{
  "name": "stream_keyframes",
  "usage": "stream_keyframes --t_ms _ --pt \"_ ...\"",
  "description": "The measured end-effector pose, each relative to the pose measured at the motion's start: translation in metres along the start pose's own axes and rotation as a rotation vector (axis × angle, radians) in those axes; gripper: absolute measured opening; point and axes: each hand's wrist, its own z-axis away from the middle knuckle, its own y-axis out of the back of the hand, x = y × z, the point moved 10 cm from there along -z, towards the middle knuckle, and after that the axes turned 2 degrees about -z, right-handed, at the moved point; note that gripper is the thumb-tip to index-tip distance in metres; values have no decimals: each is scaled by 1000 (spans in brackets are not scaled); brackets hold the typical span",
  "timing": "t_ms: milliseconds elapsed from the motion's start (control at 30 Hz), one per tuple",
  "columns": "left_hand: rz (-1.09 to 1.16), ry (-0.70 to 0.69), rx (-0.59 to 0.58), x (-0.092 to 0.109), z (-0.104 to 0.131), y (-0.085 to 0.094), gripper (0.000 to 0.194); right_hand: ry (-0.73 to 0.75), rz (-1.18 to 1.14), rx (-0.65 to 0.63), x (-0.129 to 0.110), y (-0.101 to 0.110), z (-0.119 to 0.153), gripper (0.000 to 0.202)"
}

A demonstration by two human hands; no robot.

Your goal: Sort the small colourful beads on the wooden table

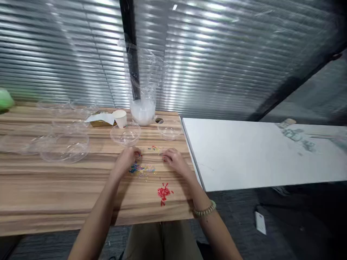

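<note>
clear bowls [65, 146] | paper cup [120, 118] | plastic bag [142, 90] | white table [260, 151] | blinds [230, 54]

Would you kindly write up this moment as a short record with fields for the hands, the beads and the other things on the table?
left hand: on the wooden table, fingertips at the mixed coloured beads
right hand: resting beside the same beads; beaded bracelet on the wrist
sorted pile: red beads, nearer the table edge
containers: clear plastic bowls, paper cup
behind: plastic bag holding white contents
</note>
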Motion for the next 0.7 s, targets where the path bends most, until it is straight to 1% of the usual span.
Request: stream_keyframes --t_ms 167,367,500,700 --pt "11 -29 -16 7 -3 -4 29 -14 13 -12 -1 0 0 20" --pt "-25 -20 -20 4 -4 -9 25 -62 104 -44 2 -3 0 17" --pt "-58 35 -15 3 -4 -8 23 -64 140 -65 4 -6 1 17" --pt "-124 113 15 11 -1 1 20 -68 190 -85 3 -5 3 13"
